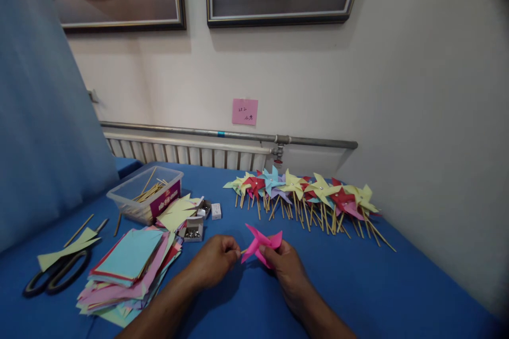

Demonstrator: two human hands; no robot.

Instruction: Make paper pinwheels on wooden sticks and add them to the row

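Observation:
My right hand (284, 265) pinches a pink paper pinwheel (260, 243) just above the blue table (377, 286). A thin wooden stick (244, 250) pokes out from behind the pinwheel toward my left hand (214, 262), whose fingers are closed on the stick's end. A row of finished pinwheels (306, 193) in yellow, red, blue and purple lies behind my hands, sticks pointing toward me.
A stack of coloured paper squares (131, 265) lies left of my hands, with black scissors (55, 273) further left. A clear plastic box of sticks (145, 193) and small boxes of pins (193, 230) stand behind the stack. A radiator and wall close the table's far edge.

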